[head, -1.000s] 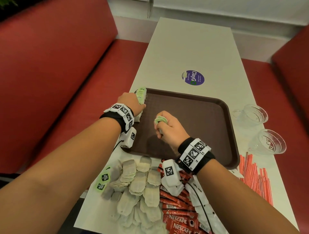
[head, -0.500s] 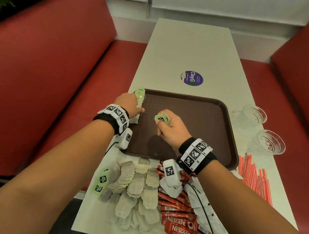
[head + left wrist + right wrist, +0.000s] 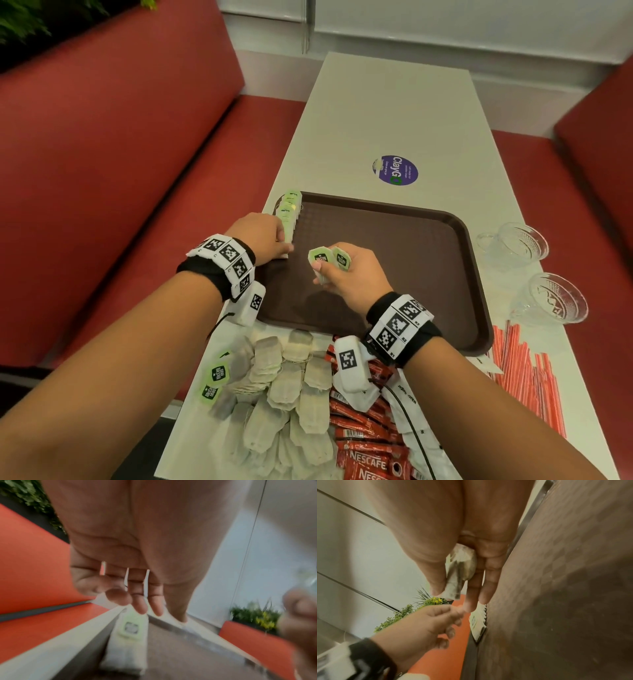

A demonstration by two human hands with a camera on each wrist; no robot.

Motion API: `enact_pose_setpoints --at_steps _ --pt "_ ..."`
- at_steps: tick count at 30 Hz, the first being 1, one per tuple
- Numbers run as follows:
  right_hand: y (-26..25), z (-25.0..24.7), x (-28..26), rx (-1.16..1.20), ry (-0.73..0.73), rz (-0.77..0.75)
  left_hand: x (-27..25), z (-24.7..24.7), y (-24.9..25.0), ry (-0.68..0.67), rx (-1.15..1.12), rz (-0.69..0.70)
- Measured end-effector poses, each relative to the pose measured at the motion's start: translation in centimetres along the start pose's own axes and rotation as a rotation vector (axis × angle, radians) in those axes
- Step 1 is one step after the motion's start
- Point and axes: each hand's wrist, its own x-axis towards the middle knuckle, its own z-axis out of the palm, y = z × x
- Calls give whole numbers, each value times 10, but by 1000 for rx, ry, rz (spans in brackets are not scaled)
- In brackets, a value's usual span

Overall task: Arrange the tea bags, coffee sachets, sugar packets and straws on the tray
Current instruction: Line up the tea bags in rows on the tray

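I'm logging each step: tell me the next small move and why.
Probably carry the tea bags in the right hand left to the near end of the row along the tray edge; the left hand steadies that end.

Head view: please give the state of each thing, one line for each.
Tray: flat on table, mostly bare.
Row of tea bags: standing along tray's left edge.
Left hand: touching that row.
Right hand: gripping tea bags.
Loose tea bags: heaped off tray.
Cups: empty.
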Motion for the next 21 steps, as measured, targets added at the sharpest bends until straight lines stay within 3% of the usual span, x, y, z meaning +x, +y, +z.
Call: enact_pose_setpoints --at_steps 4,7,11,16,19,21 --pt "-1 1 -1 -48 31 -28 -37 -12 13 52 -370 231" --pt "-1 2 1 -105 47 -57 -57 -14 21 39 -360 360" --pt "-1 4 2 -189 58 -80 -59 -12 18 201 -355 422" --pt "-4 5 1 -273 29 -128 -58 -13 13 220 -326 401" --pt "-2 5 -1 -235 79 -122 -49 -19 4 217 -273 264" --pt "-3 3 -3 -158 81 -83 -39 -24 -7 114 -129 138"
